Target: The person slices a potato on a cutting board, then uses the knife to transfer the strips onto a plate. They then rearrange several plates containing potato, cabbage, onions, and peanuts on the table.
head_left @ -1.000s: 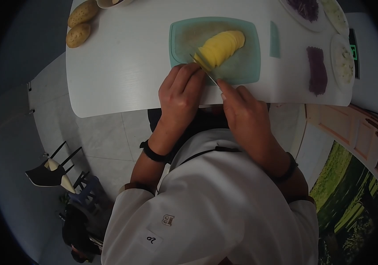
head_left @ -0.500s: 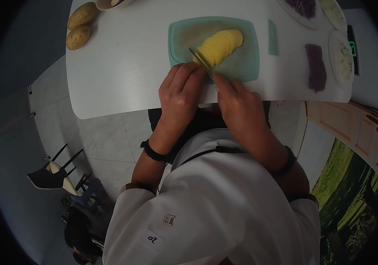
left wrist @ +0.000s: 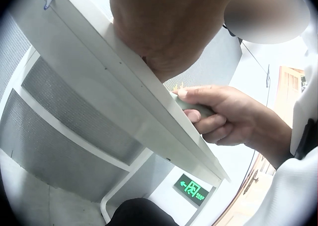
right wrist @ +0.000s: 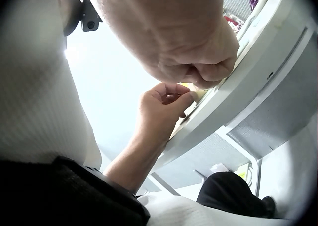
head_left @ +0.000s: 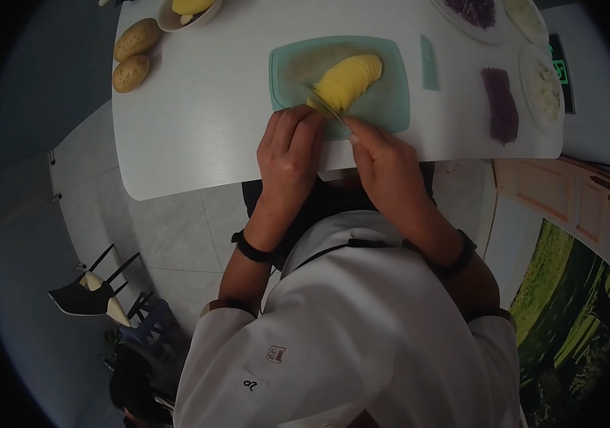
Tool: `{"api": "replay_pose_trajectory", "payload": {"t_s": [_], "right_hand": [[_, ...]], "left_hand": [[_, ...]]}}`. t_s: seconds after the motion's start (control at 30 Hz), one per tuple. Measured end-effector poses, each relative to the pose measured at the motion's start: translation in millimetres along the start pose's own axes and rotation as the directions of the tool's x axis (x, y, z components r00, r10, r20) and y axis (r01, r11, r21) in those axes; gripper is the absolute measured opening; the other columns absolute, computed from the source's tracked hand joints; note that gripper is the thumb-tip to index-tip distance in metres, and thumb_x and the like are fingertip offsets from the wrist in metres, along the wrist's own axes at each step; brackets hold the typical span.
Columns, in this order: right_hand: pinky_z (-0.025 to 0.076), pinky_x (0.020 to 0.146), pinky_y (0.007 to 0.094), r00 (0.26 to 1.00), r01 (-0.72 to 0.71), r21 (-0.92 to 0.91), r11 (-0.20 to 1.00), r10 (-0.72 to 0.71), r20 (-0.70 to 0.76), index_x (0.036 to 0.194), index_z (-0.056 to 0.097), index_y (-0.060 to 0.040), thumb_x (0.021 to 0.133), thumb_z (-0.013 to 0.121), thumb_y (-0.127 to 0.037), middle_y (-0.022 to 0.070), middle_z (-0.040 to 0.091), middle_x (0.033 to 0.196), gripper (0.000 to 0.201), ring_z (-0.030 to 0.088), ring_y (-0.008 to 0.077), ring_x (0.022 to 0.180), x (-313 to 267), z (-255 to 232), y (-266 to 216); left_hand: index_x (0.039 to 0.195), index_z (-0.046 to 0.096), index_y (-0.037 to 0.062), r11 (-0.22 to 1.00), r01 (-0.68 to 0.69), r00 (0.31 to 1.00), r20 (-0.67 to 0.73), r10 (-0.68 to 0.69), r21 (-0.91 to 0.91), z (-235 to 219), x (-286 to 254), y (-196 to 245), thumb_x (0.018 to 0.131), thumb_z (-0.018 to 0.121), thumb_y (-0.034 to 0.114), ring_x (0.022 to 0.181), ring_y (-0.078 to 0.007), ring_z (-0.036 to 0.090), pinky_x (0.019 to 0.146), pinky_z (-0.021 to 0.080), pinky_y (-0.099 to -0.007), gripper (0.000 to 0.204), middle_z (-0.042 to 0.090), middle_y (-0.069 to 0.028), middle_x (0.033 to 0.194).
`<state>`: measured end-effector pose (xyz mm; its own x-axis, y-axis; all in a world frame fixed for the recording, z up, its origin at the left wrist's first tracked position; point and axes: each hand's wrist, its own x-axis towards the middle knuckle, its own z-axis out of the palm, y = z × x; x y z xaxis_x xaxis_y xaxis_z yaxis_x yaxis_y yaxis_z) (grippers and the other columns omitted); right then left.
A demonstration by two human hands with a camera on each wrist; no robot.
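Note:
A peeled yellow potato [head_left: 351, 78], cut into a row of overlapping slices, lies slantwise on the green cutting board [head_left: 292, 60]. My left hand [head_left: 288, 146] is at the potato's near-left end with fingers bent; in the right wrist view its thumb and fingers pinch a pale yellow piece [right wrist: 200, 93]. My right hand [head_left: 390, 160] grips a knife, its fingers wrapped round the green handle [left wrist: 198, 108] in the left wrist view. The thin blade [head_left: 328, 106] stands across the potato's near-left end, close beside the left fingertips. The left fingers partly hide that end.
Two unpeeled potatoes [head_left: 131, 73] and a bowl [head_left: 171, 18] with a yellow piece stand at far left. Right of the board lies a green blade-shaped strip [head_left: 428, 63], then a purple slab [head_left: 500, 105]. Plates of purple shreds [head_left: 473, 11] and white pieces [head_left: 544, 89] line the right edge.
The right hand shifted slightly left and forward, then stayed close to the left hand. The blade remains at the potato's near-left end. The head view has shifted, showing more of the bowl.

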<state>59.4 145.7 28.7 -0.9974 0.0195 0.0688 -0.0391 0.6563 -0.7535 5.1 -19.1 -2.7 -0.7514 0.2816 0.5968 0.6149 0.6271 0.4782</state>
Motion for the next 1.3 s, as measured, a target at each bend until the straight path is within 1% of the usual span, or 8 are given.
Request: {"api": "replay_pose_trajectory", "payload": {"t_s": [0.17,0.23,0.37,0.53,0.63,0.83,0.97,1.3], "right_hand": [[0.06,0.068,0.0476,0.998,0.049,-0.012,0.999,-0.049,-0.033,0.125,0.067,-0.0022,0.098,0.065,-0.008,0.0219,0.073,0.096,0.028,0.072,0.0416,0.079,-0.6,1.4,1.8],[0.058,0.076,0.0451,0.999,-0.037,0.02,0.999,0.037,0.019,0.129,0.067,-0.0029,0.103,0.058,-0.007,0.0232,0.071,0.101,0.028,0.072,0.0413,0.088,-0.8,-2.2,-2.3],[0.058,0.074,0.0449,1.0,-0.023,0.009,1.0,0.023,0.013,0.129,0.067,-0.0028,0.103,0.059,-0.008,0.0226,0.071,0.1,0.028,0.072,0.0414,0.086,-3.8,-3.8,-1.3],[0.058,0.064,0.0459,0.998,0.064,-0.151,0.986,-0.059,0.033,0.13,0.067,-0.0054,0.098,0.064,-0.006,0.0193,0.069,0.094,0.032,0.07,0.0391,0.075,-12.6,-3.8,3.8],[0.057,0.059,0.0453,0.995,0.099,-0.282,0.954,-0.09,0.044,0.13,0.068,-0.0072,0.096,0.066,-0.006,0.0159,0.067,0.089,0.034,0.069,0.0365,0.069,-12.0,-2.3,0.7],[0.056,0.055,0.0434,0.994,0.107,-0.316,0.943,-0.094,0.056,0.129,0.068,-0.0076,0.094,0.068,-0.006,0.0141,0.066,0.087,0.035,0.067,0.0347,0.065,-13.5,-6.7,0.1],[0.056,0.057,0.0441,0.995,0.101,-0.288,0.952,-0.094,0.038,0.129,0.068,-0.0073,0.095,0.068,-0.006,0.0141,0.066,0.087,0.034,0.067,0.0353,0.066,-15.4,-6.7,4.6],[0.059,0.072,0.0463,0.999,-0.002,-0.148,0.989,0.01,0.049,0.127,0.068,-0.0047,0.1,0.062,-0.007,0.021,0.072,0.101,0.027,0.072,0.0412,0.085,-11.0,-10.2,5.4]], "left_hand": [[0.098,0.071,0.0048,1.0,0.0,1.0,-0.016,0.0,-0.004,-1.1,1.0,1.2,0.076,0.083,-0.005,0.09,-0.0281,0.07,0.073,0.058,-0.0375,0.027,0.072,-0.0087,0.105],[0.098,0.072,0.005,1.0,0.007,1.0,-0.008,-0.007,0.003,-1.1,-0.2,0.0,0.076,0.083,-0.005,0.091,-0.0278,0.07,0.074,0.058,-0.0376,0.028,0.072,-0.0084,0.107],[0.098,0.071,0.005,1.0,0.0,1.0,-0.012,0.0,0.01,-0.2,-0.4,-0.6,0.076,0.083,-0.005,0.091,-0.0279,0.07,0.074,0.058,-0.0379,0.028,0.071,-0.0084,0.106],[0.102,0.071,0.0029,0.997,-0.067,0.998,-0.018,0.067,0.035,4.0,1.0,-1.8,0.074,0.078,-0.004,0.09,-0.0285,0.067,0.072,0.057,-0.0388,0.03,0.067,-0.009,0.104],[0.102,0.073,0.0055,0.998,-0.035,0.999,0.03,0.033,0.051,2.0,-0.6,-1.7,0.077,0.083,-0.004,0.086,-0.0261,0.067,0.068,0.055,-0.0376,0.028,0.07,-0.0069,0.104],[0.102,0.073,0.0062,0.997,-0.042,0.999,0.016,0.041,0.065,2.8,0.3,-2.1,0.077,0.082,-0.004,0.085,-0.0251,0.066,0.066,0.055,-0.0363,0.028,0.069,-0.0063,0.103],[0.101,0.073,0.0065,0.996,-0.043,0.999,0.008,0.043,0.076,3.1,1.3,-1.0,0.077,0.082,-0.003,0.084,-0.0246,0.066,0.066,0.054,-0.0363,0.028,0.069,-0.006,0.102],[0.1,0.072,0.0077,0.994,0.003,1.0,0.01,-0.004,0.108,3.7,1.0,-1.6,0.077,0.081,-0.003,0.083,-0.0251,0.066,0.066,0.055,-0.0363,0.027,0.068,-0.0063,0.102]]}}
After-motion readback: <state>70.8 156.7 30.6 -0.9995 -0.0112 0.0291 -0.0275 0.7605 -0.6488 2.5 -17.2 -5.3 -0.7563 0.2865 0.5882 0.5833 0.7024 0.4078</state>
